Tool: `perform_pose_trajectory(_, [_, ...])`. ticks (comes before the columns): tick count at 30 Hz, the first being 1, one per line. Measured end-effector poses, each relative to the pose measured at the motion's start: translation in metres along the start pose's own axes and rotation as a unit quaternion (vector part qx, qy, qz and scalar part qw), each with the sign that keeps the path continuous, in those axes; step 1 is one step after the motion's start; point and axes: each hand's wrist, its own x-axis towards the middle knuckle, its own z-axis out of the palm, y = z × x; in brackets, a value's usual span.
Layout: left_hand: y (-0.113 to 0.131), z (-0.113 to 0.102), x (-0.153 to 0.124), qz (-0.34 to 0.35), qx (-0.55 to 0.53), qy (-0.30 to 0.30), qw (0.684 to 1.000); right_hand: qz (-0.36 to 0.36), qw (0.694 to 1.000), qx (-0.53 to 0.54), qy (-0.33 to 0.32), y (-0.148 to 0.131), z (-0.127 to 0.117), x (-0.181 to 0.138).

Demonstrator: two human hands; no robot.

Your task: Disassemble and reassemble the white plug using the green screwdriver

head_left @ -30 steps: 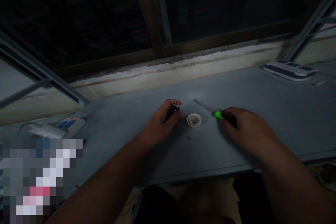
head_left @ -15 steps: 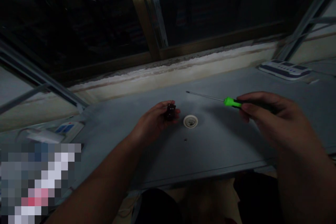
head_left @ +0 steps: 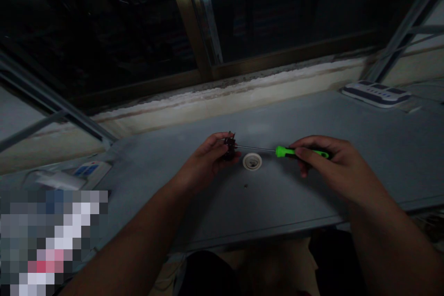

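Observation:
My left hand [head_left: 208, 157] is closed round a small black plug part [head_left: 229, 148] with metal pins, held just above the grey table [head_left: 312, 115]. My right hand [head_left: 326, 162] grips a screwdriver [head_left: 287, 151] with a green and black handle. Its thin shaft points left and its tip meets the black part. A white round cap [head_left: 252, 161] lies on the table just below the shaft, between my hands. A tiny dark screw [head_left: 246, 186] lies in front of the cap.
A white and blue power strip [head_left: 376, 92] lies at the far right of the table. Another power strip [head_left: 88, 169] with blue switches sits at the left edge. A window sill and dark window run behind the table. The bottom left corner is blurred out.
My right hand lifted the screwdriver off the table, then swung it left until its tip reached the black part. My left hand turned the part slightly and stayed in place.

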Motion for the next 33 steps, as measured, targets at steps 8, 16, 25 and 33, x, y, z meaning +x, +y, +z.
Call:
perform_pose_trajectory(8, [-0.009, -0.008, 0.006, 0.085, 0.082, 0.015, 0.993, 0.1, 0.991, 0.029, -0.081, 0.0, 0.004, -0.006])
perform_pose_trajectory(16, [-0.006, -0.007, 0.006, 0.16, 0.142, 0.054, 0.975, 0.179, 0.973, 0.085, -0.118, -0.006, 0.009, -0.014])
perform_pose_trajectory(25, [-0.008, -0.005, 0.009, 0.247, 0.125, 0.077, 0.958, 0.203, 0.949, 0.219, -0.105, -0.002, 0.019, -0.014])
perform_pose_trajectory(33, [-0.006, -0.005, 0.008, 0.256, 0.11, 0.097, 0.956, -0.017, 0.998, 0.007, -0.064, 0.006, 0.024, -0.015])
